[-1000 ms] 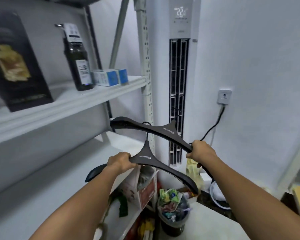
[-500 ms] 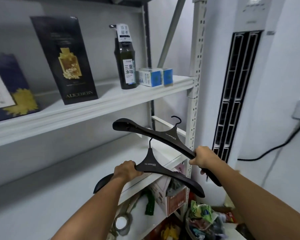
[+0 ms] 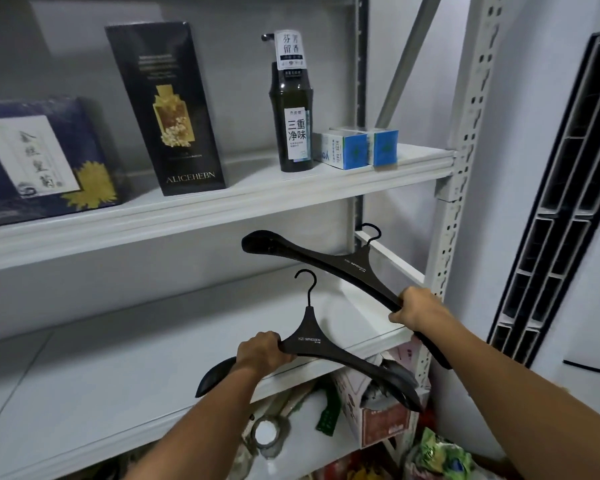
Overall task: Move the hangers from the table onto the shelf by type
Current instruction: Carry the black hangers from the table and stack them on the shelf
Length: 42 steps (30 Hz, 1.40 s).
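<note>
Head view: my left hand [image 3: 262, 351] clenches one black hanger [image 3: 312, 341] by the shelf [image 3: 118, 358]; my right hand [image 3: 414, 310] grips a second hanger [image 3: 326, 259]. Its lower end seems partly hidden behind my forearm.

Near hanger [image 3: 309, 341] & far hanger [image 3: 354, 266] blk, white lettering; shelf [image 3: 118, 358] white; tall box [image 3: 167, 109] blk/gold.

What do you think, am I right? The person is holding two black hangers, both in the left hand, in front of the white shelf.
Not quite. The hangers are not both in one hand. The left hand grips the nearer hanger, and the right hand grips the farther hanger. The head view shows this. The rest is right: both are black, in front of the white shelf.
</note>
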Each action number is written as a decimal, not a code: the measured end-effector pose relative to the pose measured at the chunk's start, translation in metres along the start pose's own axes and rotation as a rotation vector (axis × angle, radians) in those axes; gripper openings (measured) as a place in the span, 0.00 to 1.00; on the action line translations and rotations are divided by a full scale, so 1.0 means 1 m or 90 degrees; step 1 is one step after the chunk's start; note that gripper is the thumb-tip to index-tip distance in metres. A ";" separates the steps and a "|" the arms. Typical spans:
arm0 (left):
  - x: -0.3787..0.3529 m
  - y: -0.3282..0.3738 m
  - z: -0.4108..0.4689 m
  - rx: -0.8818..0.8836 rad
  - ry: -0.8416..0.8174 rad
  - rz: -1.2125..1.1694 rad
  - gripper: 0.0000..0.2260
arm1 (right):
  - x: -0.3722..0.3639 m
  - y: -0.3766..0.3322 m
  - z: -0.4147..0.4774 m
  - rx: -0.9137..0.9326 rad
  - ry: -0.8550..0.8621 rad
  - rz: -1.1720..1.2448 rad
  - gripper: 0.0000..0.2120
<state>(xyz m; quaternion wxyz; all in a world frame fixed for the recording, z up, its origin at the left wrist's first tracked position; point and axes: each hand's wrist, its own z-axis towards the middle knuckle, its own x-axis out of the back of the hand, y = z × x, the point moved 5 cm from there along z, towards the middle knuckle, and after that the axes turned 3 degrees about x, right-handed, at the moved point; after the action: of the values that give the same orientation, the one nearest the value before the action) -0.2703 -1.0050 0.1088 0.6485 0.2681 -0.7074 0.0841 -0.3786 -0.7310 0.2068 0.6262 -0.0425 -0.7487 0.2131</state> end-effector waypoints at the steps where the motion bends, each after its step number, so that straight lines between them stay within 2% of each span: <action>1: 0.000 0.000 0.002 0.007 0.001 0.000 0.20 | -0.001 -0.001 0.003 0.001 -0.001 0.003 0.09; 13: -0.021 0.006 0.056 0.076 -0.067 -0.070 0.18 | -0.011 -0.002 0.059 0.010 -0.077 0.036 0.09; 19: -0.038 0.021 0.089 0.075 -0.070 -0.115 0.15 | -0.012 -0.008 0.092 0.020 -0.063 0.048 0.08; 25: -0.045 0.022 0.115 0.058 -0.029 -0.134 0.12 | -0.017 -0.008 0.113 0.038 -0.060 0.060 0.07; 32: -0.041 0.018 0.140 0.021 -0.007 -0.062 0.13 | -0.025 -0.005 0.140 0.058 -0.052 0.062 0.06; 42: -0.040 0.024 0.172 0.026 -0.004 -0.002 0.14 | -0.037 -0.012 0.177 0.095 -0.056 -0.024 0.14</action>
<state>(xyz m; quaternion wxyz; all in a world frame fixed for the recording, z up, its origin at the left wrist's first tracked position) -0.4319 -1.0545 0.0513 0.6407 0.2823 -0.7075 0.0965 -0.5372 -0.8015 0.1554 0.5979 0.0280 -0.7584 0.2581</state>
